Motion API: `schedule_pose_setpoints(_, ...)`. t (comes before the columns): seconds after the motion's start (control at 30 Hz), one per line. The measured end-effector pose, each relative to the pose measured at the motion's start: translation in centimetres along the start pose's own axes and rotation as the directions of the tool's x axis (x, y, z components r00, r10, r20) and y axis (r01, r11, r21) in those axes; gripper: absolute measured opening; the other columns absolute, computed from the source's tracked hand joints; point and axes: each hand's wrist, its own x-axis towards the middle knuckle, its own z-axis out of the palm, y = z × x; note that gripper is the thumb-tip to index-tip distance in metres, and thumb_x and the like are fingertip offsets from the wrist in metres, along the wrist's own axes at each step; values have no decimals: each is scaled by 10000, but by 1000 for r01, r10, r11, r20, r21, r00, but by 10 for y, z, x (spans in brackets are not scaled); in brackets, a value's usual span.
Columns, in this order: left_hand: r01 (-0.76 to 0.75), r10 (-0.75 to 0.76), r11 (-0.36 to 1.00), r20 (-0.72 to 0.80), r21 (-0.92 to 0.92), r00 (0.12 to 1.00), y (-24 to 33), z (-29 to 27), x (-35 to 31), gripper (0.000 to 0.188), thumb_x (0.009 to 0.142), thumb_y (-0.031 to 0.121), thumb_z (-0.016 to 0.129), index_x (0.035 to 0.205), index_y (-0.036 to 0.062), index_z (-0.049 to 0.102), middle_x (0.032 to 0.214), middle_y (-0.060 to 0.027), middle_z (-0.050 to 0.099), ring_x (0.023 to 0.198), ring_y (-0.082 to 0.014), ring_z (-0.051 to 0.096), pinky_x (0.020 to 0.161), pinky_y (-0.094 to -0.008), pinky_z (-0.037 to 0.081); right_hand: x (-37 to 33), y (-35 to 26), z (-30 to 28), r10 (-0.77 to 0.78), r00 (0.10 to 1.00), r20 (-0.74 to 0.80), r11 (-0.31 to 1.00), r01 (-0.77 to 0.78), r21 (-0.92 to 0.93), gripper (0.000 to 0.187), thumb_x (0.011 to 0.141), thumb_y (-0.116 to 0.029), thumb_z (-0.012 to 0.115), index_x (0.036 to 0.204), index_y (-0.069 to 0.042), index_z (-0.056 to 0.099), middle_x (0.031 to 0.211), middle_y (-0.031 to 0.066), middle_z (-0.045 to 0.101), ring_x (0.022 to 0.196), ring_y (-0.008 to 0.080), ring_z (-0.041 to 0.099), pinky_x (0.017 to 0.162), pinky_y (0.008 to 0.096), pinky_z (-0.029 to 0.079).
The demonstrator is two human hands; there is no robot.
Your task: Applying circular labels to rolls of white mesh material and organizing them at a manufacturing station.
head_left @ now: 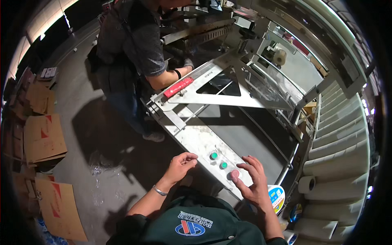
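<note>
Before me runs the pale metal control panel [201,136] of a machine frame, with two green push buttons [214,156] and a red button [234,174] along it. My right hand [254,181] hovers at the red button, thumb beside it and fingers spread, holding nothing; whether the thumb touches the button I cannot tell. By the panel's left edge is my left hand [179,166], a metal bracelet on the wrist. Its fingers are loosely bent, the thumb apart from them, with nothing visible in it.
Beyond the panel rises a white triangular metal bracket [212,98] with a red strip [178,87]. A co-worker [141,49] stands at the machine's far left, one hand on or near the frame. Flattened cardboard [45,136] lies at left; white rolls [341,143] are stacked at right.
</note>
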Motion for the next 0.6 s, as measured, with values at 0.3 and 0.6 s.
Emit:
schedule_pose_setpoints(0.3, -53, 50, 997, -53, -51, 997, 42, -86, 64, 237, 963, 96, 660, 1154, -43, 665, 967, -72, 700, 875, -113, 644, 822, -251, 526, 91, -16, 53, 21, 992, 124, 999, -18, -33, 360, 833, -240, 810, 1129, -71, 693, 1284, 163, 626, 1282, 390, 523, 1048, 466, 454)
schedule_pose_setpoints(0.6, 2, 6, 996, 90, -86, 996, 49, -83, 97, 190, 951, 89, 675, 1099, -29, 691, 897, -32, 690, 807, -68, 634, 738, -225, 522, 116, -6, 64, 94, 988, 122, 996, -91, -24, 311, 838, -215, 802, 1084, -54, 704, 1228, 166, 656, 1238, 376, 565, 1024, 449, 478)
